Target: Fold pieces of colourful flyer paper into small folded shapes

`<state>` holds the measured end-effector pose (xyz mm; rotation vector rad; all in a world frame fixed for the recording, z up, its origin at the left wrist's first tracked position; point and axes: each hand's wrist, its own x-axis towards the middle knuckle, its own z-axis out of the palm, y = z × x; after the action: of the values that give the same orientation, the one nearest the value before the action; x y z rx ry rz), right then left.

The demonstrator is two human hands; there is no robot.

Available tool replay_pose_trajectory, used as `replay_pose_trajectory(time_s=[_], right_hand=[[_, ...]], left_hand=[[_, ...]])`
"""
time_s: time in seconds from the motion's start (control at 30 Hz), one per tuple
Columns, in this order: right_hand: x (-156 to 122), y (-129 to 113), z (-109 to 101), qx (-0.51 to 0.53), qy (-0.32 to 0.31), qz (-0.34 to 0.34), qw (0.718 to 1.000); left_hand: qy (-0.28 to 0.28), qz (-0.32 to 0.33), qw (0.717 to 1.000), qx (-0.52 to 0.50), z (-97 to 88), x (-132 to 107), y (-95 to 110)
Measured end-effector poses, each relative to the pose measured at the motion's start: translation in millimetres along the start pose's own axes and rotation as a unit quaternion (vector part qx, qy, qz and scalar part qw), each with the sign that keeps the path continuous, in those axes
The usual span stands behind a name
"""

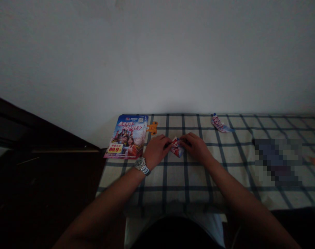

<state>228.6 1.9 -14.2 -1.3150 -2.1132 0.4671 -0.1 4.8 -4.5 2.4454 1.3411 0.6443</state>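
Observation:
Between my two hands is a small folded paper point(177, 149), printed in red, white and blue, with a point toward me. My left hand point(157, 149), with a metal watch on its wrist, pinches the paper's left corner. On the opposite side, the fingers of my right hand point(194, 145) close on its right corner. The paper lies on or just above the checked cloth; I cannot tell which. Left of my left hand rests a stack of printed flyers point(127, 136) showing a castle scene and the price 89.9.
A plaid cloth point(198, 180) covers the table, which meets a pale wall point(173, 58). Toward the back right lies a folded paper piece point(219, 123) in similar colours. A pixelated dark object point(278, 162) is at the right. The table's left edge drops to a dark floor.

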Motion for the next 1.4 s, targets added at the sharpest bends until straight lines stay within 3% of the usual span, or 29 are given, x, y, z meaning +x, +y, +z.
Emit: replay_pose_trajectory(time_s=[0.33, 0.73, 1.4], right_hand=[[1.9, 0.5, 1.4, -0.011, -0.011, 0.013, 1.000], [-2.0, 1.0, 5.5, -0.022, -0.001, -0.027, 0.999], [-1.4, 2.0, 5.9, -0.019, -0.031, -0.020, 0.999]], left_hand=[[-0.008, -0.021, 1.000, -0.003, 1.2, 1.5, 1.9], [0.003, 0.020, 1.000, 0.013, 4.0, 1.4, -0.7], [0.003, 0.022, 1.000, 0.010, 6.8, -0.8, -0.8]])
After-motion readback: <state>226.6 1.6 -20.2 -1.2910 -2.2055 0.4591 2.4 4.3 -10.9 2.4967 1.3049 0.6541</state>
